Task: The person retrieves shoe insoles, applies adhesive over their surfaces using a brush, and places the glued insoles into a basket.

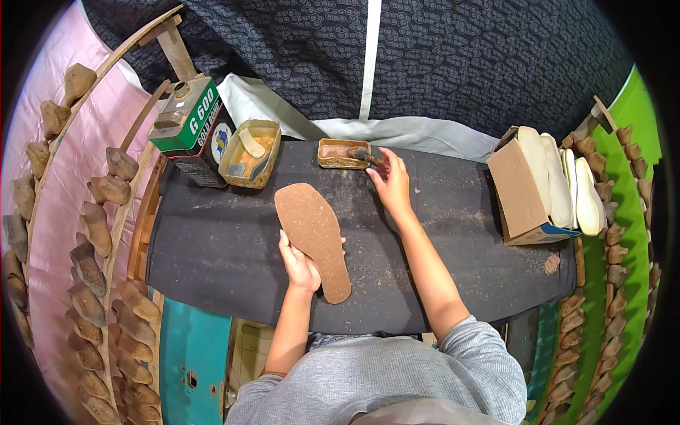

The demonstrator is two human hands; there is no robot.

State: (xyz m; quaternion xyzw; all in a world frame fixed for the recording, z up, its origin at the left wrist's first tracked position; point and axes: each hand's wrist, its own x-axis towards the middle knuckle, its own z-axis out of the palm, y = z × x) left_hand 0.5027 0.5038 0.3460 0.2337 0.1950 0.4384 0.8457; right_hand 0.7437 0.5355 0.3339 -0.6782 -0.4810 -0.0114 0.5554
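My left hand (300,266) holds a brown shoe insole (312,230) of fibrous board from below. The fingers curl around its edges, and the sole tilts with its broad end away from me. At the far middle of the table my right hand (392,185) has its thumb and fingers around the handle of a dark, stubby brush (363,154). The brush's head rests at the right end of a small rectangular tin (334,164) stained brown inside. Part of the handle is hidden by my fingers.
Far left stand a green and black metal can (185,134) and a yellowish tub (268,164) holding flat pieces. On the right, a cardboard box (516,188) holds several pale insoles (559,180). Racks of wooden shoe lasts (86,265) flank the dark-clothed table (453,262).
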